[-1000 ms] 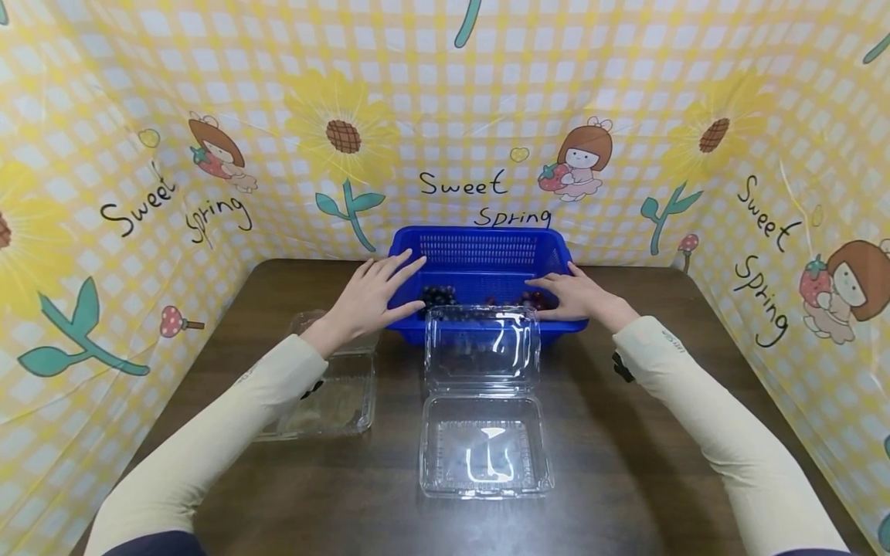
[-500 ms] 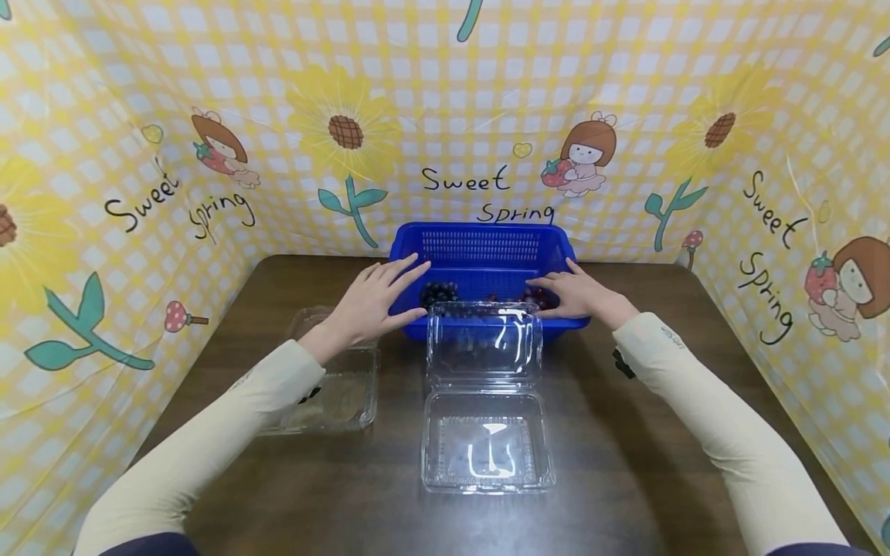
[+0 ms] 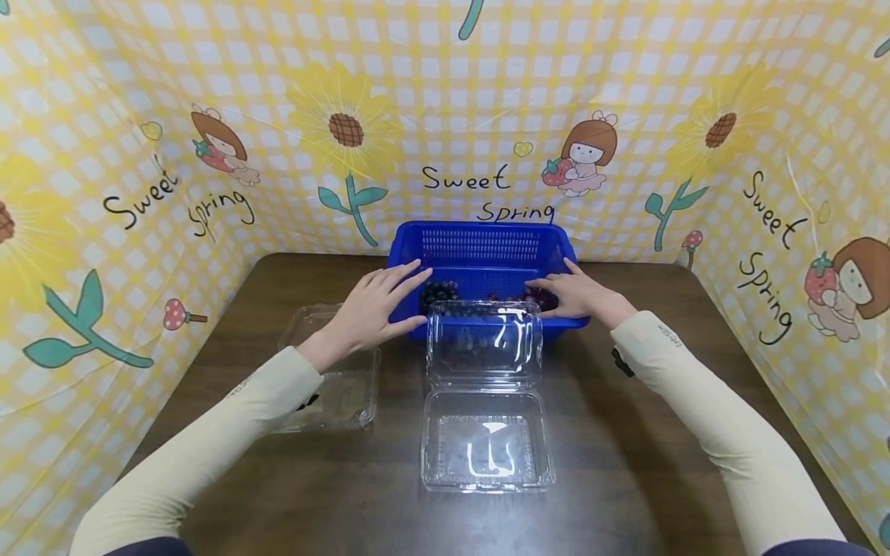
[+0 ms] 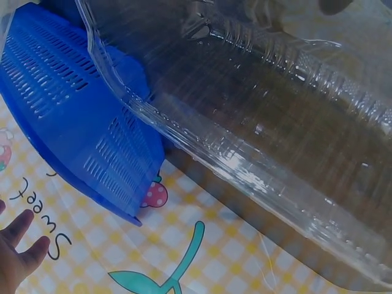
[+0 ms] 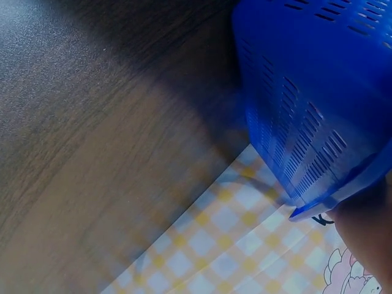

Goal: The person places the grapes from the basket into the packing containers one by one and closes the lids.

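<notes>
A blue plastic basket (image 3: 480,247) with slotted walls stands at the back of the table. In it lie dark grapes (image 3: 438,293) on the left and red fruit (image 3: 538,296), probably grapes, on the right. My left hand (image 3: 365,309) hovers with spread fingers by the basket's left rim, holding nothing. My right hand (image 3: 580,296) lies across the right rim, its fingers reaching inside near the red fruit; a grip on any fruit is not visible. A clear clamshell box (image 3: 487,444) sits with its lid up, the lid's top overlapping the basket's front in view.
Another clear clamshell box (image 3: 344,398) lies open under my left forearm, partly hidden by it. The brown wooden table (image 3: 626,471) meets a yellow checked cloth (image 3: 459,100) hung at the back and on both sides.
Relative to the basket, my left hand has dropped slightly. My right hand stays at the right rim. The basket and boxes keep their places.
</notes>
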`<state>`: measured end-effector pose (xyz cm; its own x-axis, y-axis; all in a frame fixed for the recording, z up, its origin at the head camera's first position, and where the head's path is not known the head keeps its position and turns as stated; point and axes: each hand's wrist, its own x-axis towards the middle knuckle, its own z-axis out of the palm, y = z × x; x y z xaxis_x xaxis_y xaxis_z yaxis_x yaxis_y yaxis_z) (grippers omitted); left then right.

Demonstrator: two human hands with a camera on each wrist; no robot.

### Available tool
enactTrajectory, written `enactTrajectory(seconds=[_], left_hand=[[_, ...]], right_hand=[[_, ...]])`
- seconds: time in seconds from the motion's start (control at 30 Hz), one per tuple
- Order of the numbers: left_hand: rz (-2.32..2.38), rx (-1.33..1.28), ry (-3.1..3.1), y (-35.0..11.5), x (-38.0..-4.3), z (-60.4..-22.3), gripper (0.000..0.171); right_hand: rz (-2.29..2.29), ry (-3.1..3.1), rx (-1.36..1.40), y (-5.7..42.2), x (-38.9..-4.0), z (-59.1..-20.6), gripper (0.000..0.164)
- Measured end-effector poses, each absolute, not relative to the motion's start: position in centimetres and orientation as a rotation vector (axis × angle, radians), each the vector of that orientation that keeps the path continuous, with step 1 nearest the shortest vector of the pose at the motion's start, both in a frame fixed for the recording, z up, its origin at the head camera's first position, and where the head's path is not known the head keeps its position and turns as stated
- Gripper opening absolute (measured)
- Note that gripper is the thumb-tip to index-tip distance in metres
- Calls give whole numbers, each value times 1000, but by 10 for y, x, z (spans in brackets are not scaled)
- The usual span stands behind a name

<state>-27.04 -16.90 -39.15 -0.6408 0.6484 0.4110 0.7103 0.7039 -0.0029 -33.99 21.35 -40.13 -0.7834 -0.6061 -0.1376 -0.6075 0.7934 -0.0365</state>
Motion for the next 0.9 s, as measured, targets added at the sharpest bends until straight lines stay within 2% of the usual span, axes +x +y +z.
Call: enactTrajectory(seconds=[0.9], left_hand=[[-274,-1085,-2535,-167,-258,-399,72]], right_hand=[[53,2797,-976,209,-343,-406,74]])
